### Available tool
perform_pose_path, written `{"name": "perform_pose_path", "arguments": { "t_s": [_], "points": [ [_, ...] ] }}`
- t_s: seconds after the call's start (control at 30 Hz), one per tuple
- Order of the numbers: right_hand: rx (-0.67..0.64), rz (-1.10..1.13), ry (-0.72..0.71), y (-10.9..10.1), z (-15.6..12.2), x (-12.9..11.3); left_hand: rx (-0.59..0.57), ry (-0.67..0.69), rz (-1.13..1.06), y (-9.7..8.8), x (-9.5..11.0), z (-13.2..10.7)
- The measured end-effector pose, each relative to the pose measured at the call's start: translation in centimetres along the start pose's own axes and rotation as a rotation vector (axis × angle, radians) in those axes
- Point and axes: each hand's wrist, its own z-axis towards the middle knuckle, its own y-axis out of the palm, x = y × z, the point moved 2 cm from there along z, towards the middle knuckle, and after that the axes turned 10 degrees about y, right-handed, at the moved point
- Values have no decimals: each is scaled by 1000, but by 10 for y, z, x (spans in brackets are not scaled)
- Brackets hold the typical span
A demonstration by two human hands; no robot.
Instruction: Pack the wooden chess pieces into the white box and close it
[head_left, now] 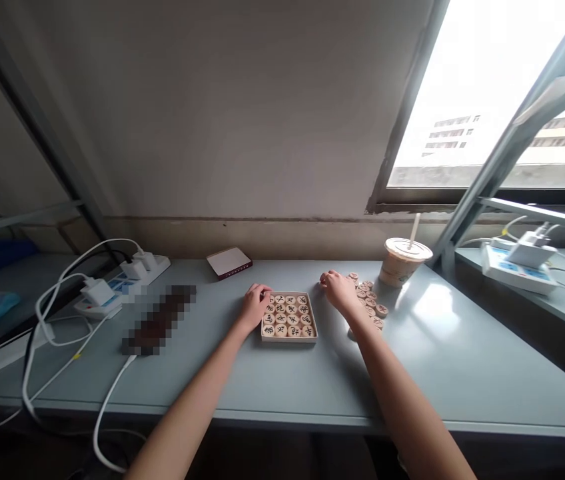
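A shallow white box (290, 339) sits mid-desk, with rows of round wooden Chinese chess pieces (293, 319) marked in dark characters. My left hand (256, 303) is at its upper left corner, fingers closed against the rim. To the right of the box is my right hand (338, 291), fingers bent together in a pinch. A Chinese chess piece seems to be at its fingertips, mostly hidden by the fingers. Loose pieces (370, 301) lie in a heap just beyond the right hand, and my right wrist and forearm cover part of them.
A lidded drink cup (402, 263) with a straw stands behind the loose pieces. The dark red and white box lid (230, 262) lies near the wall. At left are a power strip (100, 303), white cables and a blurred dark object (162, 320). Another power strip (517, 267) is at right.
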Motion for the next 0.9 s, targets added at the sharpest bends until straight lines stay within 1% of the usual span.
{"name": "perform_pose_path", "arguments": {
  "t_s": [0.07, 0.13, 0.17, 0.23, 0.3, 0.37, 0.43, 0.5, 0.6, 0.67, 0.73, 0.8, 0.87, 0.9],
  "points": [
    [12, 38, -22, -9, -4, -8, -13, -3, -37, -2, 3, 0],
    [50, 150, -76, -19, -9, -18, -29, -19, -71, -3, 5, 1],
    [50, 236, -140, -23, -12, -24, -37, -32, -88, -4, 4, 1],
    [-8, 410, -333, -28, -21, -39, -47, -50, -116, -5, 3, 2],
    [-65, 487, -520, -28, -32, -55, -49, -54, -132, -5, 2, 3],
    [-21, 427, -605, -23, -42, -70, -53, -45, -144, -5, 1, 3],
    [57, 321, -630, -16, -49, -81, -56, -30, -163, -4, 0, 3],
    [93, 259, -627, -10, -51, -87, -54, -8, -178, -4, 0, 2],
    [72, 272, -568, -10, -46, -80, -65, 13, -191, -4, 1, 0],
    [81, 285, -453, -13, -36, -66, -78, 9, -187, -4, 1, 0],
    [130, 232, -253, -14, -25, -43, -82, -2, -177, -4, 1, -1],
    [169, 96, -15, -10, -15, -17, -87, -5, -169, -4, 1, -1],
    [118, -28, 178, -1, -9, 6, -93, -1, -167, -4, 2, -1],
    [71, -63, 234, 3, -7, 15, -95, -1, -166, -4, 2, -2]
  ]
}}
